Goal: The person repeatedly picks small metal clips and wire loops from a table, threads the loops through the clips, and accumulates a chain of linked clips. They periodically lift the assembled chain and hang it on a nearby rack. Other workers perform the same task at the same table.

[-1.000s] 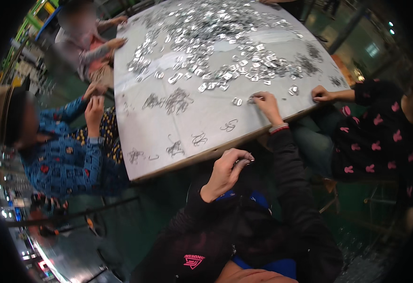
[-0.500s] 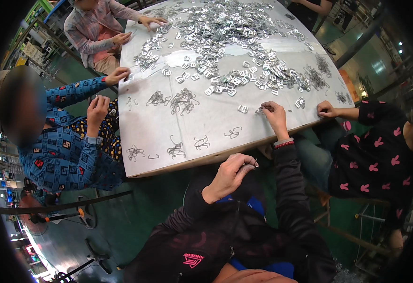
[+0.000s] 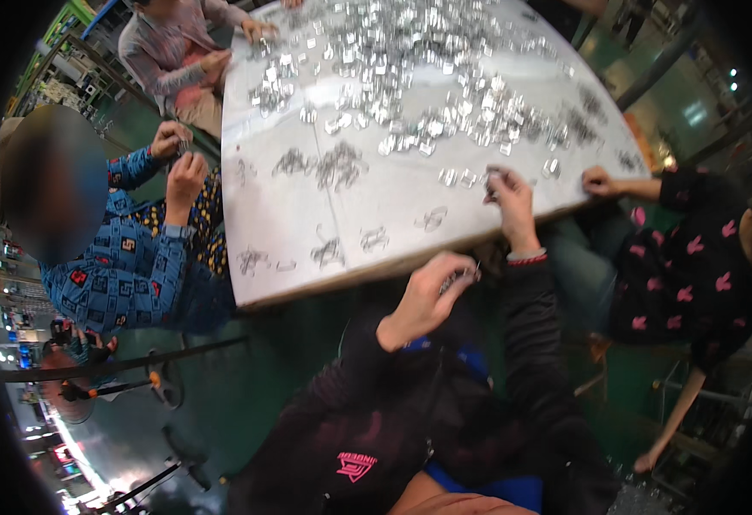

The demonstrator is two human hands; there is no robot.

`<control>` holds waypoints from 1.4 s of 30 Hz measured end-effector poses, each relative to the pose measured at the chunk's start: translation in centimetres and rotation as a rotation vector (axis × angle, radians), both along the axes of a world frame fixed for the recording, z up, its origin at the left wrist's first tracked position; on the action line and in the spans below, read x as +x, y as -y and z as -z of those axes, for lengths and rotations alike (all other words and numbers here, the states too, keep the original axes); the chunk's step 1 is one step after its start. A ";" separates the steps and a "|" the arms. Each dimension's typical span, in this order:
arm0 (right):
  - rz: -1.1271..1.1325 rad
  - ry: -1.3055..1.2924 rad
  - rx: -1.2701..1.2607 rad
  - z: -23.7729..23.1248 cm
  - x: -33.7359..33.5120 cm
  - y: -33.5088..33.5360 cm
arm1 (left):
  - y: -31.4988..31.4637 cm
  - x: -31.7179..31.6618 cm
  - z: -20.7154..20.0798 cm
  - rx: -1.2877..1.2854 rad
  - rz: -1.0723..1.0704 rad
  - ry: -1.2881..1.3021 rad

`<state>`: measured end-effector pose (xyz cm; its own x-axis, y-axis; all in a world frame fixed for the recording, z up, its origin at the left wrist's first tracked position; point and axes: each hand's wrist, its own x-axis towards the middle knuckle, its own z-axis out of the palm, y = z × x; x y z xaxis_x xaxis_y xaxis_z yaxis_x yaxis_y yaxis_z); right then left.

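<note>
My left hand point(image 3: 427, 300) is raised just off the table's near edge, its fingers curled around thin dark metal pieces that look like wire hooks point(image 3: 457, 280). Over the near right part of the table, my right hand point(image 3: 513, 204) has its fingers pinched together. Something pale shows at those fingertips, too blurred to make out. Left of them lie loose silver buckles point(image 3: 448, 178), and another small group of buckles point(image 3: 551, 167) sits to their right. Small clumps of wire hooks point(image 3: 328, 251) lie along the near edge of the white-covered table point(image 3: 299, 210).
A large heap of silver buckles point(image 3: 427, 51) spreads over the far table, with bigger wire hook piles point(image 3: 337, 163) nearer. A person in a blue patterned top point(image 3: 127, 266) sits left, another in a black top point(image 3: 681, 266) right. A third person point(image 3: 174, 64) sits at far left.
My right hand has shifted slightly right, leaving a buckle beside the loose one. The left hand has turned a little, showing the pieces in it. The left co-worker's hands have come together.
</note>
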<state>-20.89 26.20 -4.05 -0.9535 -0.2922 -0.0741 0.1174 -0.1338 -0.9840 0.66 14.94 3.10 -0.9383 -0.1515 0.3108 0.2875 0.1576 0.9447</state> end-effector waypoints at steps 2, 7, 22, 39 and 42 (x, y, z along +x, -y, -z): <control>-0.106 -0.118 -0.049 -1.7 2.2 -1.1 | 0.3 -0.6 0.4 -0.004 0.012 0.031; -0.149 -0.072 0.082 -6.9 8.1 -4.1 | 1.1 -1.8 0.7 0.091 0.106 0.219; -0.102 -0.278 0.062 -12.4 13.0 -6.0 | -0.3 -3.4 -0.9 -0.135 0.069 0.150; -0.204 -0.259 -0.014 -13.5 9.8 -6.2 | 21.2 -9.6 9.2 -1.208 -0.491 0.652; -0.201 -0.284 -0.016 -13.5 9.5 -6.4 | 22.2 -9.6 10.6 -1.137 -0.418 0.605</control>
<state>-11.37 32.59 9.47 -0.8588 -0.4749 0.1922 -0.1355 -0.1513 -0.9792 -8.96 -7.24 -7.53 -0.9190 -0.3941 0.0124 -0.3844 0.9025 0.1941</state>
